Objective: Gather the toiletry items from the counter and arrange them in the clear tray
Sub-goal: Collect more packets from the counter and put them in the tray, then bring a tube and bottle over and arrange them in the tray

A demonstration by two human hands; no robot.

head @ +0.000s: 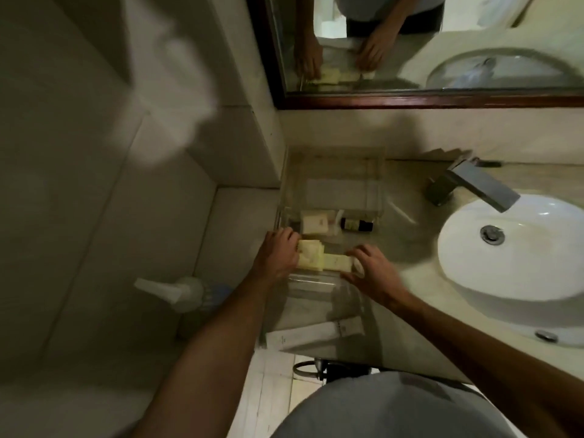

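Note:
A clear tray (pixel 377 188) stands on the counter against the left wall. Inside it lie a white packet (pixel 314 223) and a small dark bottle (pixel 357 224). Two pale yellow packets lie in the tray's near part. My left hand (pixel 278 256) grips the left yellow packet (pixel 311 257). My right hand (pixel 373 270) has its fingers on the right yellow packet (pixel 336 263). A long white box (pixel 303 335) lies on the counter's near edge, in front of the tray.
A white basin (pixel 512 248) with a metal tap (pixel 474 184) fills the right side. A framed mirror (pixel 410 58) hangs above the counter. A bin with a plastic liner (pixel 186 295) stands on the floor to the left. Tiled wall runs along the left.

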